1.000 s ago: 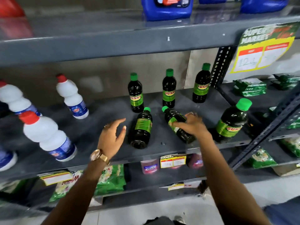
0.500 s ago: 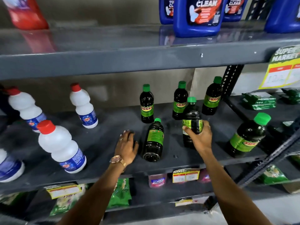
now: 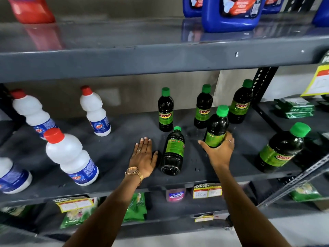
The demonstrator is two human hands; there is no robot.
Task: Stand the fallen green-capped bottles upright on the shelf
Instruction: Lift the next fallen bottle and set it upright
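Observation:
One dark green-capped bottle lies on its side on the grey shelf, cap pointing to the back. My left hand rests flat on the shelf just left of it, fingers apart, thumb near its base. My right hand grips the lower half of another green-capped bottle, which is upright and leans slightly right. Three more green-capped bottles stand at the back. A larger one stands at the right front.
White bottles with red caps stand on the left of the shelf. The upper shelf hangs low overhead with blue jugs. A slotted upright post bounds the right side. Price tags hang at the front edge.
My right hand lifted the right fallen bottle from lying to upright and holds it. My left hand came down flat on the shelf beside the other fallen bottle.

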